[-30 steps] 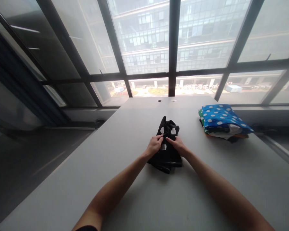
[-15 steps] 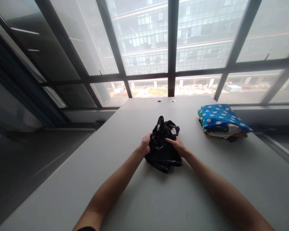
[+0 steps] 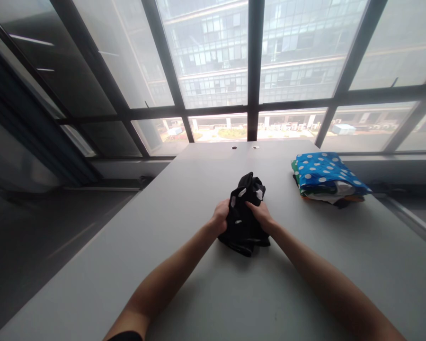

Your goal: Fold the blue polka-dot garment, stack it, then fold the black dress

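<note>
A bunched black cloth with white spots (image 3: 246, 227) rests on the white table (image 3: 145, 246), its lower folds lying on the surface. I cannot make out whether it is a bag or a garment. My left hand (image 3: 221, 216) grips its left side, most fingers hidden behind the fabric. On the right side my right hand (image 3: 261, 215) is closed round it, the thumb pressed on the front. The cloth's upper part stands up in a crumpled fold between both hands.
A folded stack of cloth with a blue, white-dotted piece (image 3: 323, 170) on top lies at the table's right edge. Two round holes, one of them a dark hole (image 3: 234, 148), sit near the far edge. Large windows (image 3: 213, 57) rise behind, with a dark curtain (image 3: 31, 109) at left.
My left hand has shifted slightly right, pushing the black cloth's left side inward. The bundle has become narrower, and its top fold has moved right. My right hand has barely moved.
</note>
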Available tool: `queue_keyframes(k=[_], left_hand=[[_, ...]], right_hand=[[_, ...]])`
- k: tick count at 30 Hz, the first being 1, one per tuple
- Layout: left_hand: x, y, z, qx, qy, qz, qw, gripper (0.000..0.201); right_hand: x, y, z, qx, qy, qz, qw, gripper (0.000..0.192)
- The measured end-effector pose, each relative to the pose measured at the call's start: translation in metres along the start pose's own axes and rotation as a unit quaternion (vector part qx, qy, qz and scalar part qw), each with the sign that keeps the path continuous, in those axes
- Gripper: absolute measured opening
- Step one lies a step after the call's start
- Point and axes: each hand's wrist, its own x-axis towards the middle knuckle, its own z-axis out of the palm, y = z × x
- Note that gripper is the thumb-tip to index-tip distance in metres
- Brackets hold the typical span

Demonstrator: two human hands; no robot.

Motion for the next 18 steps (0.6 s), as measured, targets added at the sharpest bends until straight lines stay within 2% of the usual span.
queue_keyframes(k=[4, 7, 9, 12, 15, 18], left_hand=[[0.003, 0.047, -0.017, -0.040, 0.004, -0.048, 0.998, 0.024], [0.000, 0.085, -0.044, -0.063, 0.007, -0.050, 0.997, 0.027], [-0.006, 0.101, -0.067, -0.077, 0.001, -0.049, 0.996, 0.027], [-0.015, 0.107, -0.104, -0.077, 0.020, -0.048, 0.996, 0.028], [-0.024, 0.098, -0.139, -0.044, 0.075, -0.044, 0.995, 0.027], [-0.034, 0.088, -0.172, 0.055, 0.135, -0.015, 0.989, 0.020]], right_hand=[[-0.004, -0.013, -0.005, 0.021, -0.015, -0.008, 1.000, 0.040], [-0.009, -0.035, -0.016, 0.048, -0.034, -0.012, 0.998, 0.043], [-0.011, -0.049, -0.030, 0.070, -0.040, -0.005, 0.997, 0.045], [-0.013, -0.054, -0.061, 0.078, -0.032, 0.006, 0.996, 0.048], [-0.015, -0.041, -0.102, 0.032, 0.017, 0.046, 0.998, 0.040], [-0.018, -0.024, -0.142, -0.049, 0.043, 0.106, 0.992, 0.030]])
